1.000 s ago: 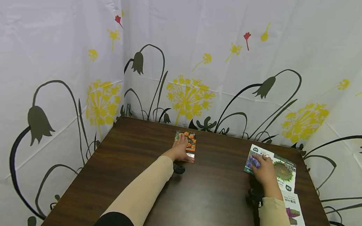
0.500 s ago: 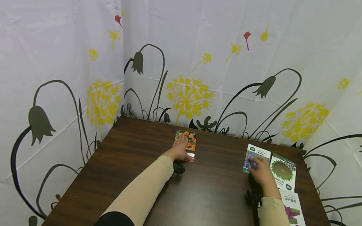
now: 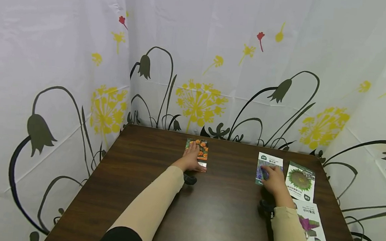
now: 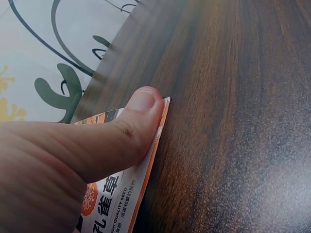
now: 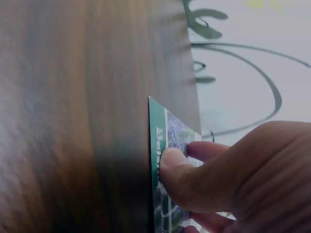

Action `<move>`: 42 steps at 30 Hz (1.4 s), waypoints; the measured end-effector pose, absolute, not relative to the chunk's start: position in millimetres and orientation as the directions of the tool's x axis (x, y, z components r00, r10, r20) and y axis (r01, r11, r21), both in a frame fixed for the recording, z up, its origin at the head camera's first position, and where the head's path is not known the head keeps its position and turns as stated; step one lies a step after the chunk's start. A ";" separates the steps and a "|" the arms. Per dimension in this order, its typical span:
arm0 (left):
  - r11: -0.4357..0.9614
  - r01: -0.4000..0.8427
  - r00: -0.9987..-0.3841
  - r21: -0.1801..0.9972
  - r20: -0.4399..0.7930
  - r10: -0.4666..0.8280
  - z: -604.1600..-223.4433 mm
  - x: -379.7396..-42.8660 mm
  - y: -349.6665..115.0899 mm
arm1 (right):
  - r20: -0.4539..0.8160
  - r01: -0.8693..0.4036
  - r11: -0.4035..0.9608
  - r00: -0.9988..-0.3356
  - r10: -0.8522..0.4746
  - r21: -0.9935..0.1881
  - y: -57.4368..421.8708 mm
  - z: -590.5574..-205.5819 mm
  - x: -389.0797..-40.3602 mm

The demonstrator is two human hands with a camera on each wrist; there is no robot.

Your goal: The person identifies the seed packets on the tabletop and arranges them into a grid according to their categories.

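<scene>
My left hand (image 3: pixel 190 160) rests with fingers extended on a seed packet with orange flowers (image 3: pixel 204 149) near the table's back edge. In the left wrist view the thumb (image 4: pixel 138 114) lies along that packet's edge. On the right, the fingertips of my right hand (image 3: pixel 275 181) press on a seed packet with purple flowers (image 3: pixel 270 159), flat on the table. The right wrist view has the thumb (image 5: pixel 177 167) on its green-bordered face, with other fingers partly hidden behind. Just right of that hand lies a seed packet with a green, sunflower-like head (image 3: pixel 299 180).
A white seed packet with a magenta flower (image 3: pixel 314 228) lies nearer the front right, partly under the right sleeve (image 3: pixel 289 235). The brown wood-grain table (image 3: pixel 227 205) meets a flower-printed curtain (image 3: pixel 227 111) behind and at the sides.
My right hand has slid the purple-flower seed packet leftward, off its overlap with the green-headed packet, so a gap now shows between them. My left hand stays on the orange-flower packet.
</scene>
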State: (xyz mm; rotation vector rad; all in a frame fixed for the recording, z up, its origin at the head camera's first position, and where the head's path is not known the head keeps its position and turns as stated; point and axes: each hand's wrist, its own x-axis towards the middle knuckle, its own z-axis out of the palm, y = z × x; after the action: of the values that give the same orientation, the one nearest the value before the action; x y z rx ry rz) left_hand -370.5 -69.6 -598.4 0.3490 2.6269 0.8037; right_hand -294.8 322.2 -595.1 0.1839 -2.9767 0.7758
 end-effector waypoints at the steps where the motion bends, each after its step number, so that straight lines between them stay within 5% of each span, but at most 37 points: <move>1: 0.807 0.123 -0.901 0.577 -0.277 0.335 -598.1 -370.7 -69.8 | 0.081 -0.129 0.871 -0.991 -0.103 -0.475 320.1 -594.8 -295.0; 11: 0.813 0.120 -0.906 0.570 -0.272 0.325 -596.2 -370.7 -68.7 | -0.048 -0.079 0.846 -0.991 -0.123 -0.527 305.4 -588.2 -295.7; 42: 0.801 0.124 -0.903 0.586 -0.267 0.335 -594.4 -371.3 -69.2 | 0.006 -0.182 0.892 -0.980 -0.197 -0.414 261.6 -585.2 -316.0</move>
State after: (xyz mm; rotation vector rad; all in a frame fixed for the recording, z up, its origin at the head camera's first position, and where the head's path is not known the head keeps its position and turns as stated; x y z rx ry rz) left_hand -371.3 -69.2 -594.4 0.3481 2.6289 0.8198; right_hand -316.0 261.6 -585.2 0.3096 -3.0904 0.6700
